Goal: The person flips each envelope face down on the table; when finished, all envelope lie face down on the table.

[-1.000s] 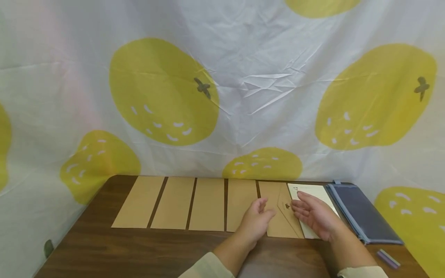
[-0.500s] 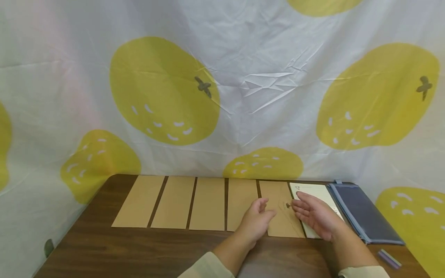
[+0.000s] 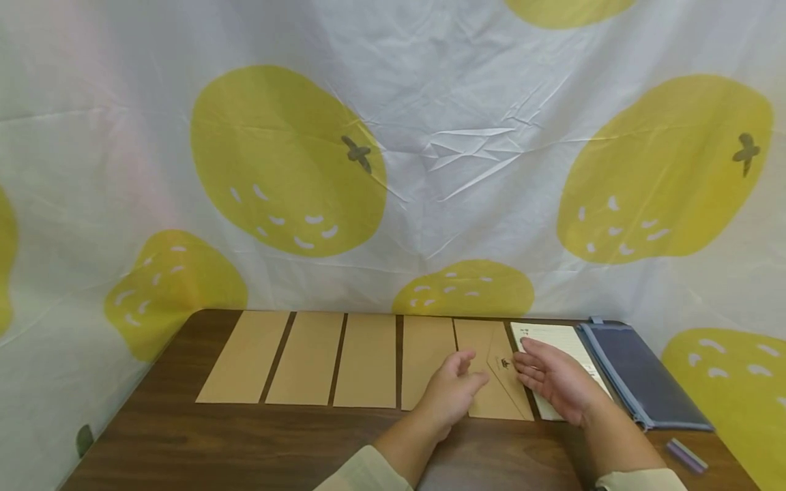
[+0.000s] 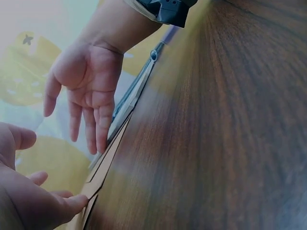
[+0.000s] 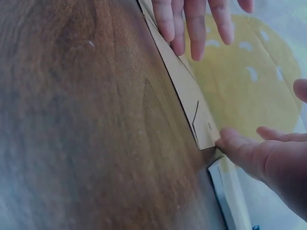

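Note:
In the head view, a brown paper envelope [image 3: 491, 382] lies flat with its pointed flap and small dark print facing up. My left hand [image 3: 451, 389] is at its left side, fingers relaxed and slightly bent, gripping nothing. At its right edge is my right hand [image 3: 555, 382], palm turned inward, fingers loosely extended. In the right wrist view, a fingertip of the right hand [image 5: 259, 153] meets or nearly meets the envelope corner [image 5: 204, 136]. The left wrist view has fingertips of the left hand [image 4: 43, 196] close to the envelope [image 4: 108, 160]; contact is hard to tell.
Several plain brown envelopes [image 3: 365, 361] lie in a row to the left. A lined notepad [image 3: 561, 334] sits partly under my right hand. Beyond it are a dark blue zip pouch [image 3: 638, 375] and a small purple-and-grey stick-like item [image 3: 686, 455]. A fruit-print curtain [image 3: 467, 204] hangs behind the table [image 3: 245, 443].
The flapped envelope has shifted slightly left, so a dark gap now shows between it and the notepad. Its flap looked blurred half a second ago. Both hands have barely moved.

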### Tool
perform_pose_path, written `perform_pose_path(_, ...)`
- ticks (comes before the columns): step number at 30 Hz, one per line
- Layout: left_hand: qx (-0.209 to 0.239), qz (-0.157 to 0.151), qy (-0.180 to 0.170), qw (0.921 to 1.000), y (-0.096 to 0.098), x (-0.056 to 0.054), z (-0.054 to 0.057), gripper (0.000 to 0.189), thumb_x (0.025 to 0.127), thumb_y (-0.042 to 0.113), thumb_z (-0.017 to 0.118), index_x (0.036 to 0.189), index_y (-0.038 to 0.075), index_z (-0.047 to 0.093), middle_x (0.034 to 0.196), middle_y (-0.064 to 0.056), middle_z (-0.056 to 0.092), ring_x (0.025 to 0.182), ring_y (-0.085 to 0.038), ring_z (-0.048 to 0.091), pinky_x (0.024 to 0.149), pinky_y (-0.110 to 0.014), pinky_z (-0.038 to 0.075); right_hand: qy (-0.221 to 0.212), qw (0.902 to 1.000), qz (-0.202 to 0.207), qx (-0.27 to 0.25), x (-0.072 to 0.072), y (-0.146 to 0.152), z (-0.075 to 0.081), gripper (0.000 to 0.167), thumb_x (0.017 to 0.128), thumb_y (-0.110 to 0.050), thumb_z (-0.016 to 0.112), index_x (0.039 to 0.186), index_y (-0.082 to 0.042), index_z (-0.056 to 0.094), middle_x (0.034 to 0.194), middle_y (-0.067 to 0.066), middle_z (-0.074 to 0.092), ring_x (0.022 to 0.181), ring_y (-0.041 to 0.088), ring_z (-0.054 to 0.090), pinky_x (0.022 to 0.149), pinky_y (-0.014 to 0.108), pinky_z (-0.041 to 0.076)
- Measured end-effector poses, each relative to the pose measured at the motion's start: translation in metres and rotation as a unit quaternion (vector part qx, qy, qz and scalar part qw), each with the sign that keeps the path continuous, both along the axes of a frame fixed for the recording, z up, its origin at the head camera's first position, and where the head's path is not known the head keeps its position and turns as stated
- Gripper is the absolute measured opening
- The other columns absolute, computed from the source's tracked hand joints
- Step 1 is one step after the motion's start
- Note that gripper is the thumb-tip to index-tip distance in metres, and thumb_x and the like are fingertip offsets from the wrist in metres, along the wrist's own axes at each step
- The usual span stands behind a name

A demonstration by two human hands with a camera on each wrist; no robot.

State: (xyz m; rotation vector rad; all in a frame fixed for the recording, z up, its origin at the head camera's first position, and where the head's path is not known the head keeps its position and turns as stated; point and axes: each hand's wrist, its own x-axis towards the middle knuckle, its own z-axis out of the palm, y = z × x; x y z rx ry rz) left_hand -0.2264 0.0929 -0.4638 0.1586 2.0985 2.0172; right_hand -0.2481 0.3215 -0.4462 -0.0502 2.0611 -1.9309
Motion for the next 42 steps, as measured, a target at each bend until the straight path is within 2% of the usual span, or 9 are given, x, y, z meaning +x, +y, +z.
perform_pose_path(6, 0.006, -0.030, -0.013, 0.9994, 0.002, 0.003, 0.001, 0.061, 0.099, 0.034, 0.072, 0.153, 0.014, 0.054, 0.165, -0.019, 0.048, 0.153, -0.043, 0.045, 0.116, -0.065, 0.048, -0.008, 0.9996, -0.018, -0.021, 0.002, 0.000, -0.001, 0.081, 0.116, -0.041, 0.041, 0.167, 0.009, 0.003, 0.170, 0.042, 0.018, 0.153, 0.042, 0.044, 0.114, 0.030, 0.054)
perform_pose_path(12, -0.009, -0.021, 0.005, 0.9997, 0.001, 0.004, 0.003, 0.059, 0.099, 0.033, 0.073, 0.152, 0.014, 0.056, 0.163, -0.017, 0.051, 0.155, -0.042, 0.043, 0.125, -0.064, 0.038, -0.007, 0.9997, -0.012, 0.020, 0.002, 0.003, 0.007, 0.085, 0.116, -0.045, 0.039, 0.168, 0.008, 0.000, 0.172, 0.041, 0.012, 0.161, 0.056, 0.020, 0.128, 0.048, 0.039)
perform_pose_path(16, -0.013, -0.019, 0.011, 0.9997, 0.001, 0.005, 0.004, 0.059, 0.098, 0.033, 0.073, 0.151, 0.014, 0.056, 0.162, -0.018, 0.052, 0.154, -0.042, 0.045, 0.124, -0.064, 0.040, -0.011, 0.9996, 0.006, 0.024, 0.002, 0.001, 0.009, 0.085, 0.116, -0.048, 0.036, 0.168, 0.007, -0.002, 0.172, 0.042, 0.008, 0.161, 0.058, 0.016, 0.131, 0.057, 0.027)
perform_pose_path(22, -0.015, -0.015, 0.017, 0.9996, -0.001, 0.004, 0.004, 0.059, 0.097, 0.034, 0.074, 0.151, 0.015, 0.057, 0.162, -0.021, 0.051, 0.152, -0.044, 0.047, 0.121, -0.065, 0.043, -0.015, 0.9997, 0.016, 0.010, 0.003, -0.003, 0.010, 0.085, 0.115, -0.048, 0.037, 0.168, 0.006, -0.001, 0.172, 0.042, 0.009, 0.160, 0.058, 0.018, 0.129, 0.053, 0.034)
perform_pose_path(25, -0.014, -0.012, 0.012, 0.9998, -0.002, 0.003, 0.005, 0.060, 0.097, 0.034, 0.074, 0.151, 0.016, 0.057, 0.162, -0.021, 0.051, 0.144, -0.041, 0.054, 0.105, -0.056, 0.057, -0.014, 0.9997, 0.016, 0.009, 0.004, -0.002, 0.011, 0.085, 0.115, -0.048, 0.038, 0.169, 0.005, 0.000, 0.173, 0.040, 0.010, 0.161, 0.057, 0.020, 0.129, 0.050, 0.037)
perform_pose_path(29, -0.011, -0.011, 0.010, 0.9998, -0.002, 0.002, 0.005, 0.060, 0.097, 0.033, 0.075, 0.151, 0.017, 0.057, 0.164, -0.022, 0.049, 0.142, -0.038, 0.055, 0.092, -0.045, 0.059, -0.012, 0.9997, 0.009, 0.019, 0.005, 0.001, 0.012, 0.085, 0.115, -0.050, 0.038, 0.169, 0.004, -0.001, 0.173, 0.041, 0.010, 0.161, 0.057, 0.019, 0.130, 0.053, 0.032)
perform_pose_path(33, -0.015, -0.015, 0.011, 0.9997, -0.003, 0.002, 0.005, 0.060, 0.097, 0.034, 0.074, 0.152, 0.017, 0.056, 0.164, -0.021, 0.049, 0.151, -0.041, 0.048, 0.114, -0.058, 0.051, -0.013, 0.9994, 0.012, 0.031, 0.004, 0.003, 0.011, 0.087, 0.115, -0.051, 0.038, 0.169, 0.005, -0.001, 0.172, 0.042, 0.012, 0.161, 0.057, 0.019, 0.129, 0.054, 0.035)
perform_pose_path(38, -0.026, -0.021, 0.011, 0.9994, -0.004, 0.002, 0.006, 0.061, 0.098, 0.034, 0.074, 0.153, 0.018, 0.055, 0.165, -0.020, 0.048, 0.153, -0.044, 0.045, 0.122, -0.067, 0.040, -0.011, 0.9998, -0.006, 0.018, 0.003, 0.006, 0.007, 0.085, 0.115, -0.047, 0.041, 0.168, 0.006, 0.001, 0.170, 0.043, 0.018, 0.158, 0.053, 0.032, 0.119, 0.040, 0.051)
perform_pose_path(42, -0.034, -0.026, 0.011, 0.9990, -0.004, 0.003, 0.006, 0.060, 0.099, 0.034, 0.073, 0.154, 0.020, 0.054, 0.167, -0.020, 0.046, 0.155, -0.046, 0.042, 0.123, -0.068, 0.038, -0.011, 0.9996, -0.021, -0.011, 0.001, 0.013, 0.003, 0.083, 0.115, -0.041, 0.043, 0.167, 0.008, 0.001, 0.169, 0.044, 0.019, 0.145, 0.037, 0.054, 0.112, 0.031, 0.056)
